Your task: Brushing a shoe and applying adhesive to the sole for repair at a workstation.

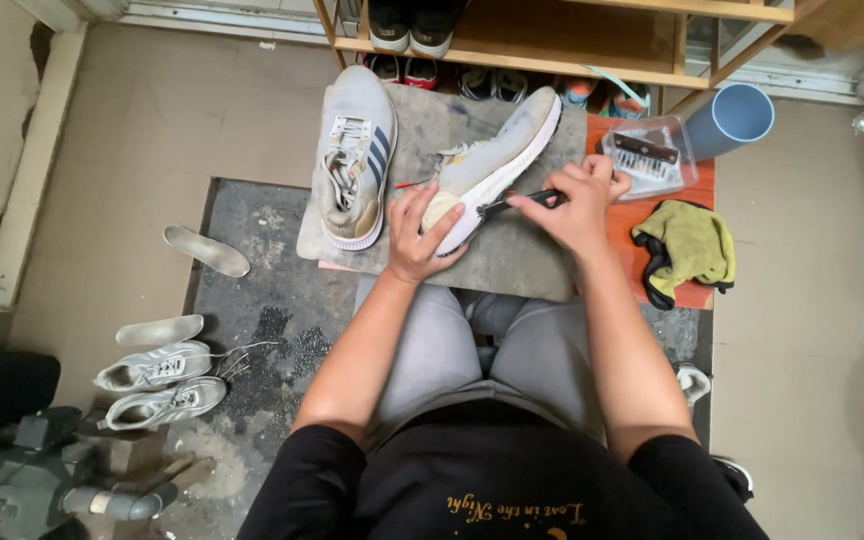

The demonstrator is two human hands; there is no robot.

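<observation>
A pale grey sneaker (492, 160) is held on its side on a grey mat (512, 250), its white sole edge turned toward the fingers. The left hand (417, 232) is clamped over the toe end, fingers curled around the cap and thumb against the sole rim. The right hand (580, 203) is closed on the dark handle of a small brush (512, 203), whose head is pressed to the sole just beside the left fingertips. The shoe looks light and soft in its knit upper — likely to give under a squeeze — so the stiffer rubber sole and toe cap appear to be the surer places to grip. A second sneaker (354, 155) lies upright beyond the left knuckles; a clear tray (652, 155) and yellow cloth (687, 245) lie past the right hand.
</observation>
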